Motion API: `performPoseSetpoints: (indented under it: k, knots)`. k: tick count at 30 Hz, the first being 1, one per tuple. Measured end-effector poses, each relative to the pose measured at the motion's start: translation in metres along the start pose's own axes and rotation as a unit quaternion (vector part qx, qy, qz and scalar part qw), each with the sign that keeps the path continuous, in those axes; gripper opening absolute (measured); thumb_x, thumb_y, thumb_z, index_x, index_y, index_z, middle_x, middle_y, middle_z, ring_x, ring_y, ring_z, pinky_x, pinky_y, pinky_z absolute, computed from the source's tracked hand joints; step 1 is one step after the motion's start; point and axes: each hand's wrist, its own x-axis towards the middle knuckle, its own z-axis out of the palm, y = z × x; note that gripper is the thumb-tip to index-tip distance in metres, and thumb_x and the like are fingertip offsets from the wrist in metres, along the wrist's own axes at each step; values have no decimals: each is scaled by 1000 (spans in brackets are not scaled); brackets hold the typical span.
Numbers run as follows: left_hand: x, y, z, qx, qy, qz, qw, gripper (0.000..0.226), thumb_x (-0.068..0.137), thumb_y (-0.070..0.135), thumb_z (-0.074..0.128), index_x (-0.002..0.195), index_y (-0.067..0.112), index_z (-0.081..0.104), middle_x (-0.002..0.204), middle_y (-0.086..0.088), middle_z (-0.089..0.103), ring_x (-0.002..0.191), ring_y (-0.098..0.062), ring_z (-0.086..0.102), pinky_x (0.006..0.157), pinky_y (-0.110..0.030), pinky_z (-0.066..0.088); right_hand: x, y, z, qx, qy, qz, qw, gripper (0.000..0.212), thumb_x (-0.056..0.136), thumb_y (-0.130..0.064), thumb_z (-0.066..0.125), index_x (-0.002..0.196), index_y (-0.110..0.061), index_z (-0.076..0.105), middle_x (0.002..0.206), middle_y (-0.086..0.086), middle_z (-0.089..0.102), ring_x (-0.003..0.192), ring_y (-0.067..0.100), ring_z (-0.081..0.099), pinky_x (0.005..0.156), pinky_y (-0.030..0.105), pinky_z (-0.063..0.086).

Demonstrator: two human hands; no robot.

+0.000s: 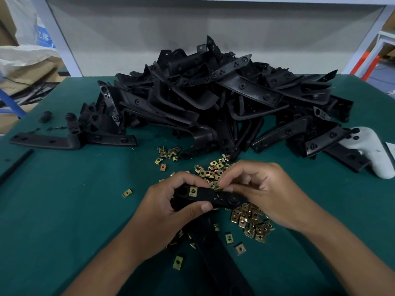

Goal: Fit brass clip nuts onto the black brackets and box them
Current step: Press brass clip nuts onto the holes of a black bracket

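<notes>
Both hands [171, 201] [256, 189] curled round one bracket [215, 197], fitting nuts.
Could seat skewed: second nut hidden under right fingertips [224, 182].

Matt black moulded plastic bracket [215, 197] under my fingers, smooth. Small square brass-coloured metal clip nuts [252, 221], shiny plating. Dark green tabletop covering [64, 199], dull, felt-like. Glossy white plastic handle [372, 150].

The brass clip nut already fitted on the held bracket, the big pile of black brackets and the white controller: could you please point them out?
fitted clip nut [193, 191], head view, its square brass face.
bracket pile [213, 97], head view, middle of the heap.
white controller [373, 152], head view, its pale body.
</notes>
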Motion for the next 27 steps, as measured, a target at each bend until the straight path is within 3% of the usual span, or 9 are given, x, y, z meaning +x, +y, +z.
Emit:
performPoseSetpoints:
  k: [3, 6, 10, 14, 18, 22, 27]
  knots:
    - [1, 1, 1, -1, 2, 1, 1000, 23, 81, 48, 77, 102, 42, 69, 86, 11, 71, 70, 1, 67, 60, -12, 52, 0, 5, 0, -18, 8, 16, 1000, 17, 89, -19, 65, 102, -23, 76, 97, -8, 73, 94, 8, 69, 83, 18, 54]
    - [1, 0, 1, -9, 5, -8, 1000, 25, 79, 49, 76, 102, 42, 69, 86, 9, 72, 71, -2, 69, 61, -14, 53, -1, 6, -2, -86, 13, 16, 996, 15, 94, -27, 61, 100, -33, 74, 96, -13, 68, 88, 5, 63, 75, 16, 50]
    - [0, 0, 0, -1, 9, -7, 1000, 24, 81, 49, 77, 102, 42, 69, 88, 8, 72, 72, -4, 70, 62, -15, 53, -3, 5, -1, -92, -12, 30, 995, 12, 99, -35, 57, 101, -38, 68, 97, -9, 68, 87, 5, 64, 74, 17, 50]
    - [1, 1, 1, -5, 9, -2, 1000, 20, 84, 39, 78, 102, 39, 70, 89, 8, 73, 72, -2, 69, 62, -14, 53, -2, 3, 2, -35, -10, 28, 999, 12, 93, -27, 62, 98, -28, 73, 95, -6, 72, 87, 5, 68, 75, 18, 54]
    - [1, 0, 1, -8, 12, -2, 1000, 22, 81, 46, 78, 101, 41, 69, 89, 8, 73, 73, -4, 70, 63, -15, 54, 1, 2, 1, 34, 6, 7, 999, 13, 84, -10, 69, 93, -14, 78, 103, 0, 77, 100, 11, 72, 86, 16, 54]
    - [1, 0, 1, -5, 13, -1, 1000, 24, 80, 47, 76, 102, 41, 69, 88, 10, 73, 73, -2, 70, 63, -14, 53, 1, 0, 0, 87, 15, 27, 996, 15, 81, -11, 73, 90, -19, 81, 105, 2, 78, 100, 14, 74, 84, 17, 55]
    - [1, 0, 0, -13, 6, 7, 1000, 23, 83, 44, 77, 103, 38, 69, 89, 9, 73, 75, -2, 69, 64, -13, 53, 1, 0, 0, 81, 8, 38, 996, 19, 84, -18, 73, 101, -20, 80, 106, 2, 78, 101, 15, 74, 86, 17, 54]
